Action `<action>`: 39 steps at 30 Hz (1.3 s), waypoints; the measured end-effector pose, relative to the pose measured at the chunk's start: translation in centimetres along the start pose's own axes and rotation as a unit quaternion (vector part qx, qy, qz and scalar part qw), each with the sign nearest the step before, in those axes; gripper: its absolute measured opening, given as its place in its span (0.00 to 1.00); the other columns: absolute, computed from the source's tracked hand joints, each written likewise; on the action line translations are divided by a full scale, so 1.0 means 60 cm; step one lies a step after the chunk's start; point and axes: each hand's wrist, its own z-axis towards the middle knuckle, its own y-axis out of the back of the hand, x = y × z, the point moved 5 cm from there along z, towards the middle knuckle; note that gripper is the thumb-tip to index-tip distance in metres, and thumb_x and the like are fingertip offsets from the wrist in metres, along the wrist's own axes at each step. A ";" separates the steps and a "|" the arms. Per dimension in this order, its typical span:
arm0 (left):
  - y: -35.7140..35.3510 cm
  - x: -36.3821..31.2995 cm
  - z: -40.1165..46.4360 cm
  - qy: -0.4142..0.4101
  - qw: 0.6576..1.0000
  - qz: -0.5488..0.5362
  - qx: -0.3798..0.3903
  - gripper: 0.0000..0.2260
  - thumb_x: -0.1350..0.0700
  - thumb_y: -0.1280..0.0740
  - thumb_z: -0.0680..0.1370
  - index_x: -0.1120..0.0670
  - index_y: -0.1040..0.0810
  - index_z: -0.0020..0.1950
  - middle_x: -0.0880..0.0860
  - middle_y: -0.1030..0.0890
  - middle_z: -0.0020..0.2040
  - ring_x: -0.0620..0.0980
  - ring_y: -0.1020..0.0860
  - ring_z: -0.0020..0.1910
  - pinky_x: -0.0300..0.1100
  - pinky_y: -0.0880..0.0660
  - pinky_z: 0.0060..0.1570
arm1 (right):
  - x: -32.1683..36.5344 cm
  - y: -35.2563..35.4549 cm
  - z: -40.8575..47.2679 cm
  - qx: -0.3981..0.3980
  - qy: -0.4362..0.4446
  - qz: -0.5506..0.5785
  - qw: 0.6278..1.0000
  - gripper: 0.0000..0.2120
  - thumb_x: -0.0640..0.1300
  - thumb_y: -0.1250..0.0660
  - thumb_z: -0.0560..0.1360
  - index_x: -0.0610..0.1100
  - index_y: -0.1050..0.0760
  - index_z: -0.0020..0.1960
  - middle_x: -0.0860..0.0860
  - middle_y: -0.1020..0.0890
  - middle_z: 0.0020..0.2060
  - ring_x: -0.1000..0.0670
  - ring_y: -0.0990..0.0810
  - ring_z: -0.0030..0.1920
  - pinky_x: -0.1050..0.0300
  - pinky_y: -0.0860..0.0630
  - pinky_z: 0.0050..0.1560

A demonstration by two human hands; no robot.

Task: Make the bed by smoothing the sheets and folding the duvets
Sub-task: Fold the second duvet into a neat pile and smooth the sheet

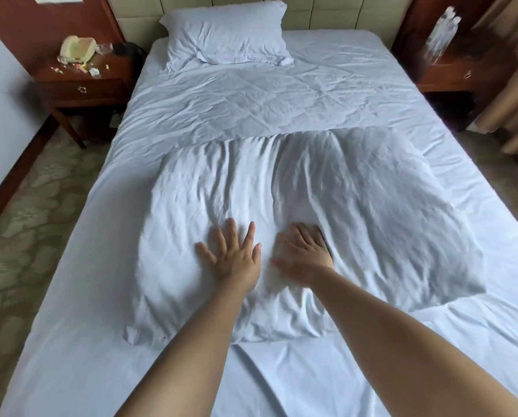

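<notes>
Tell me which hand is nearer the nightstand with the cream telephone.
Left. The left hand presses flat on the folded duvet, on the side toward that nightstand; the right hand lies beside it, farther across the bed.

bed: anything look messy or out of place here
Yes. The folded duvet under both hands lies askew, deeply creased. The single pillow sits left of centre. Small bits litter the left nightstand.

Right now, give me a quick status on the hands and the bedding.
Left hand flat, fingers spread, on folded white duvet. Right hand pressing it too, blurred. Second wrinkled duvet behind. Nothing in the way.
</notes>
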 end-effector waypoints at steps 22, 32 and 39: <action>0.016 -0.391 0.041 -0.018 0.998 -0.056 -0.006 0.25 0.37 0.55 0.80 0.35 0.58 0.76 0.48 0.63 0.78 0.58 0.61 0.77 0.71 0.57 0.68 | -0.405 0.123 0.007 -0.071 -0.030 0.000 0.997 0.41 0.76 0.52 0.70 0.61 0.60 0.77 0.51 0.61 0.78 0.47 0.66 0.76 0.36 0.70 0.70; -0.095 -0.400 0.143 -0.029 0.996 0.079 0.020 0.27 0.32 0.60 0.77 0.34 0.61 0.75 0.50 0.62 0.79 0.56 0.67 0.76 0.65 0.70 0.68 | -0.446 0.004 0.099 -0.026 -0.056 0.025 0.998 0.39 0.73 0.53 0.71 0.58 0.53 0.77 0.49 0.53 0.78 0.46 0.57 0.77 0.37 0.66 0.72; -0.046 -0.422 0.193 -0.073 0.988 0.055 -0.123 0.27 0.34 0.56 0.76 0.37 0.46 0.75 0.57 0.45 0.78 0.60 0.50 0.77 0.67 0.58 0.69 | -0.437 0.062 0.139 -0.192 -0.035 0.021 0.980 0.30 0.65 0.49 0.73 0.48 0.23 0.63 0.36 0.27 0.66 0.40 0.28 0.67 0.41 0.53 0.72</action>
